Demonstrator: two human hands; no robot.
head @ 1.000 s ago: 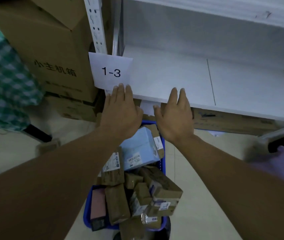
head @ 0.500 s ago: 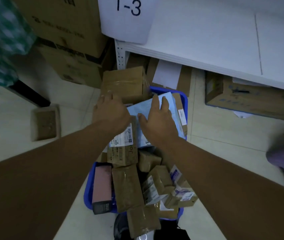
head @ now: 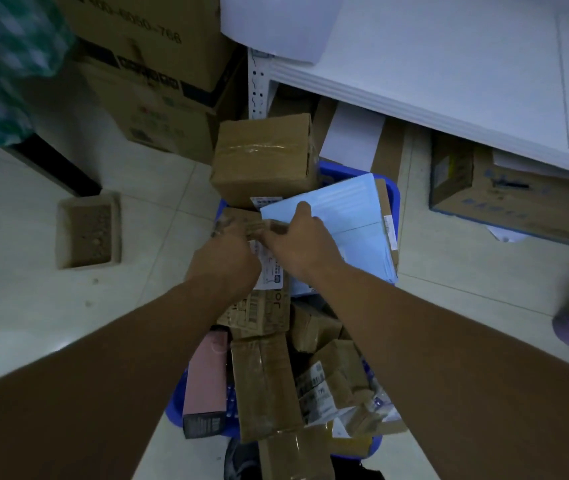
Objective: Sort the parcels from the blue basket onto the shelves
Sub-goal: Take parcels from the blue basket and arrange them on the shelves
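**Q:** Which step is depicted?

**A:** Below the white shelf (head: 449,81) at 1 o'clock, a pick from the blue basket (head: 394,199), heaped with parcels at 6 o'clock, is judged to be under way.

**Q:** How is the parcel held?

**A:** The small brown parcel (head: 243,221), white-labelled, lies at the basket's far end, at 9 o'clock of the light-blue parcel (head: 345,216). It is gripped between the left hand (head: 224,263) and the right hand (head: 298,245), fingers curled on it. A lift clear of the pile is called for next, then a carry to the shelf.
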